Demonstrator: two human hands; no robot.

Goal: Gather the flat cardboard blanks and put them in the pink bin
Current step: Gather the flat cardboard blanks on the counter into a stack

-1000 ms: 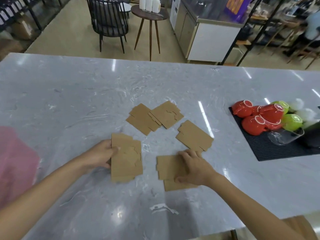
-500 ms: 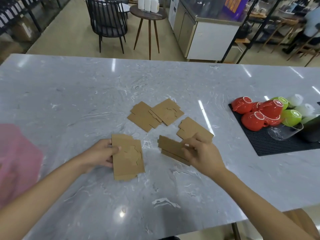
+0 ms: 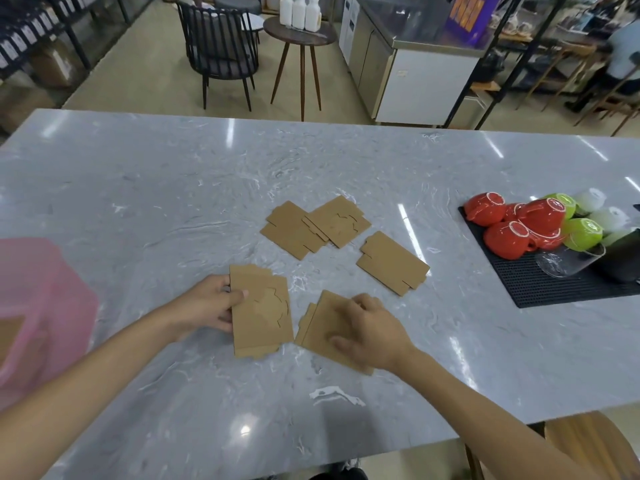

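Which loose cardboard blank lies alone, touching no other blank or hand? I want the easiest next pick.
The single blank nearest the black mat. The two farther blanks overlap each other, and the near ones are under the hands.

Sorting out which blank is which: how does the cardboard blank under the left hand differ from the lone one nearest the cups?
The left hand grips the near blank by its edge; the lone blank lies untouched. The near blank shows a curved cut line on its face; the lone blank's face looks plain. The near blank sits squarer to the table edge; the lone one is angled. Both are flat brown cardboard.
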